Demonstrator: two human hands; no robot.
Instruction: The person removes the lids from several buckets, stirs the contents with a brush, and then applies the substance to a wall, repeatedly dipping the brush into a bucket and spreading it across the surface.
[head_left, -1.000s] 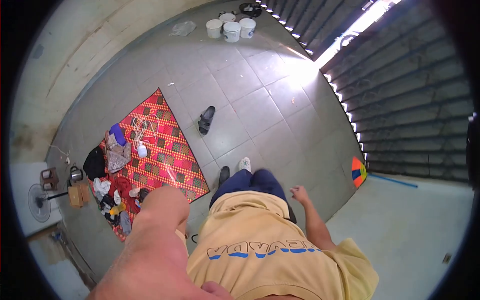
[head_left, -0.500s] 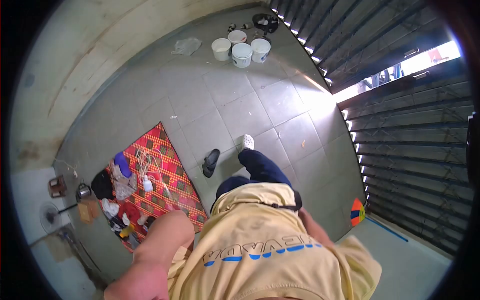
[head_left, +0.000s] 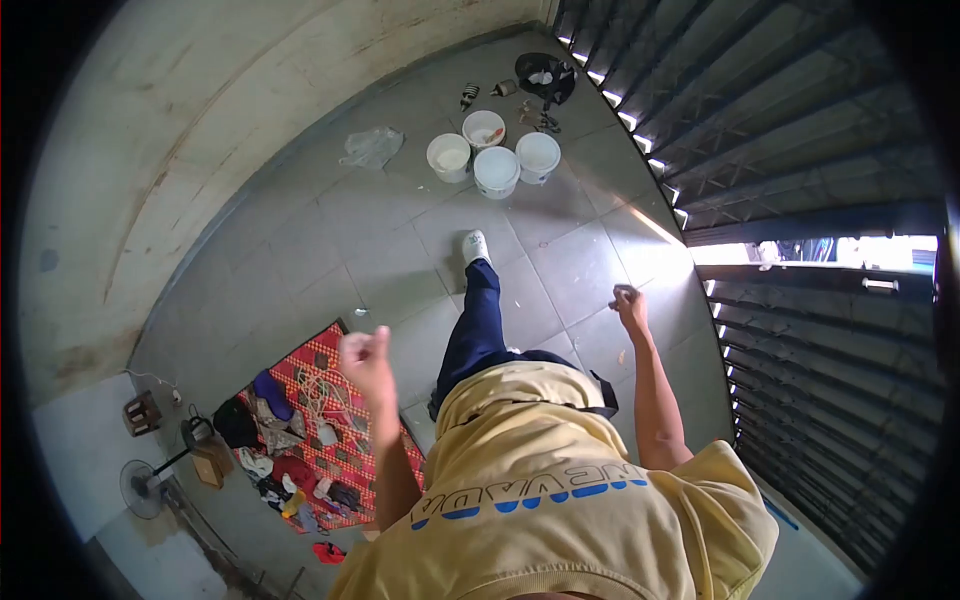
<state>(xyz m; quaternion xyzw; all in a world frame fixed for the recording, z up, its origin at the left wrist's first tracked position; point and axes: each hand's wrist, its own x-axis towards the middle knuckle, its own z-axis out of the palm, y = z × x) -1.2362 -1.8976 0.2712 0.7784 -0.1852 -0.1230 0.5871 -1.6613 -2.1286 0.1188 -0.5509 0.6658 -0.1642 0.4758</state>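
Note:
My left hand (head_left: 368,362) is raised in front of my body, over the edge of the red patterned mat (head_left: 335,395). It is slightly blurred, its fingers bent and the thumb standing apart, with nothing seen in it. Out to the right, my right hand (head_left: 629,308) hangs above the grey floor tiles, fingers curled in and nothing visible in them. Neither hand touches anything. One foot in a white shoe (head_left: 476,247) is stretched forward toward several white buckets (head_left: 497,174); a brush-like tool with a red part lies in the rearmost one.
A clear plastic bag (head_left: 372,148) lies left of the buckets, and a black bag (head_left: 545,80) behind them. Clothes (head_left: 295,480) and a coiled cord (head_left: 322,392) cover part of the mat. A fan (head_left: 140,489) stands at the left; a metal shutter gate (head_left: 820,340) lines the right.
I have stepped forward, and the buckets appear nearer. Both forearms have swung up into view, the left over the mat and the right over the tiles. The dark slipper is now out of sight.

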